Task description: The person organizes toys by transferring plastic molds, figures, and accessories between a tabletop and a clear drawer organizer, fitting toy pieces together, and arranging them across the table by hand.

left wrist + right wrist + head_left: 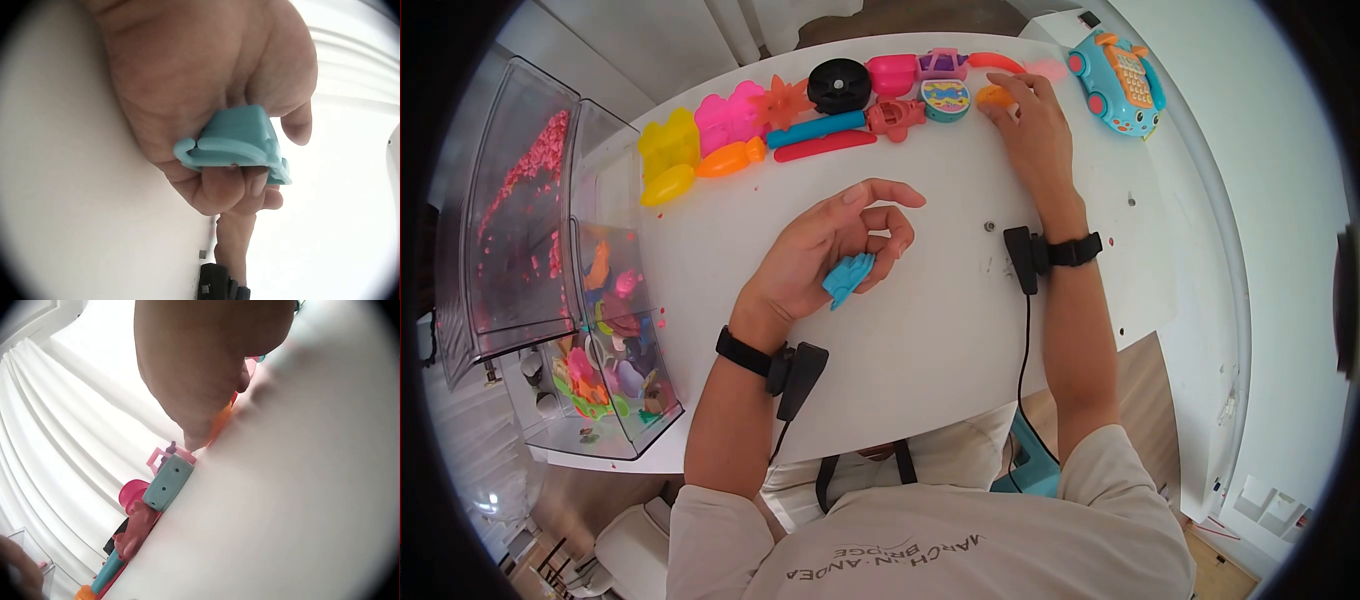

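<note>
My left hand [825, 235] is over the middle of the white table, palm turned up. Its lower fingers curl round a small light-blue plastic toy [847, 280] and hold it against the palm, while the index finger reaches out free. In the left wrist view the blue toy [237, 134] shows a boxy body with a curved, hooked rim. At the far side, my right hand [1040, 135] pinches a small orange toy [994, 97] at the right end of the front row. The right wrist view shows only a bit of this orange toy [220, 420], mostly hidden by the hand.
Toys line the far edge, among them a yellow mold [668, 143], a black round case [839, 86], a blue stick [817, 129] and a teal drum-shaped toy [946, 100]. A toy phone [1115, 85] stands far right. Clear bins [625, 395] with toys stand left.
</note>
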`<state>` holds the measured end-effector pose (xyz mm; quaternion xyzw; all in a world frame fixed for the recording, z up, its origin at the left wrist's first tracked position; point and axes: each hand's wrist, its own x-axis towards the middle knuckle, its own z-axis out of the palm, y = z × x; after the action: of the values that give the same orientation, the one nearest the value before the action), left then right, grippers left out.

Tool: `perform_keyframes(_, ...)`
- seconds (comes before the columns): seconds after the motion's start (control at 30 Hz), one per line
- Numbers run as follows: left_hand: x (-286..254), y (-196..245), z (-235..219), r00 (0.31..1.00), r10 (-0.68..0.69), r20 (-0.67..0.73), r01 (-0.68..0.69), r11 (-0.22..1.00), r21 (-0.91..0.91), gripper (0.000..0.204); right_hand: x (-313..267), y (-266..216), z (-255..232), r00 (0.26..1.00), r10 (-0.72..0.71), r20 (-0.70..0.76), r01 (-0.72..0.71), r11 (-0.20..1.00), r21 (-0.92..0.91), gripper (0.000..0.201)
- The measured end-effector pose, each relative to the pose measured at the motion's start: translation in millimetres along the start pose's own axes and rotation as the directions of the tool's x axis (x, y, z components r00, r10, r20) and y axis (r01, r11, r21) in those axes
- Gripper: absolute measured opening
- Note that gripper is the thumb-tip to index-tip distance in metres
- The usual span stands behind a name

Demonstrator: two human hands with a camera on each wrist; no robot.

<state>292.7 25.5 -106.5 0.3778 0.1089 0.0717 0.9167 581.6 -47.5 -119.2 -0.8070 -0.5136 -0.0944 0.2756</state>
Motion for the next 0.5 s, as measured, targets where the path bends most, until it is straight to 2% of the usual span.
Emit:
perform_keyframes(0.07, 0, 0, 1, 1.0, -0.001, -0.016, 0.001, 1.0, 0.004, 0.058, 0, 0, -2, 1.0, -0.001, -0.013, 0.001, 1.0, 0.008, 0.033)
perform_keyframes(0.13, 0, 0, 0, 0.999, 0.0, -0.032, 0.0, 1.0, 0.01, 0.057, 1, 0, -3, 1.0, 0.022, 0.01, -0.023, 0.993, 0.116, 0.033)
perform_keyframes(0.27, 0, -1, -1, 1.0, 0.008, -0.011, -0.008, 1.0, -0.008, 0.057, 1, 10, 4, 0.999, -0.011, -0.046, 0.016, 0.994, 0.104, 0.033)
perform_keyframes(0.33, 0, -1, -1, 1.0, 0.004, -0.021, -0.004, 1.0, -0.012, 0.057, 2, 12, 6, 0.995, -0.061, -0.081, 0.063, 0.998, 0.031, 0.032)
perform_keyframes(0.5, 0, 1, 2, 0.999, 0.001, -0.038, -0.002, 1.0, -0.021, 0.057, 2, 6, 8, 0.993, -0.084, -0.083, 0.09, 0.993, 0.073, 0.029)
